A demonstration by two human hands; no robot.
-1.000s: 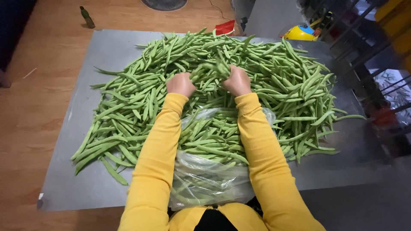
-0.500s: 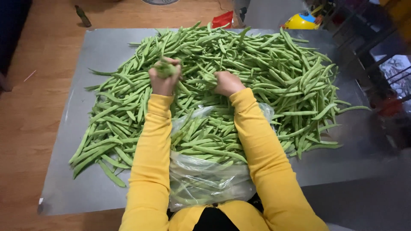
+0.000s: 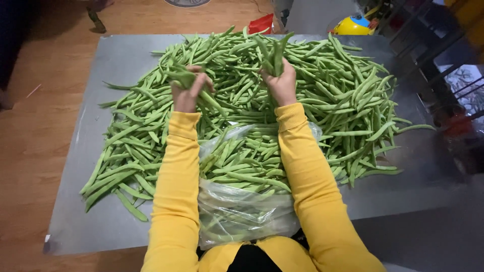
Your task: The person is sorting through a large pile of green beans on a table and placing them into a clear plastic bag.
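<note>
- Step in hand, as I judge it: gathering loose green beans point(image 3: 322, 85) by the handful off the heap — both hands raised over the pile, each with a bunch.
- Left hand point(image 3: 185, 95): fingers curled and pressed around a small bunch of beans, pods poking out the top and hanging down toward the right.
- Right hand point(image 3: 282, 83): fist closed on an upright bunch, tips pointing up above the knuckles.
- Where the beans are: most lie in one wide heap across the grey metal table point(image 3: 108, 55); a share already sits in the clear plastic bag point(image 3: 242, 211), whose mouth lies open between the two yellow sleeves point(image 3: 174, 191) at the near table edge.
- Next move calls for (a judgement only): bringing both bunches back toward the bag mouth without shedding pods — the grip is loose-ended, so stray beans could slip out.
- Counts: two hands, two handfuls, one bag, one table; beans far too many to count — several hundred at a guess.
- Around: wooden floor point(image 3: 35, 146) on the left, a dark bottle point(image 3: 96, 20) lying on it beyond the far left corner, a red item point(image 3: 262, 22) and a yellow-and-blue object point(image 3: 355, 24) beyond the far edge, dark rails on the right.
</note>
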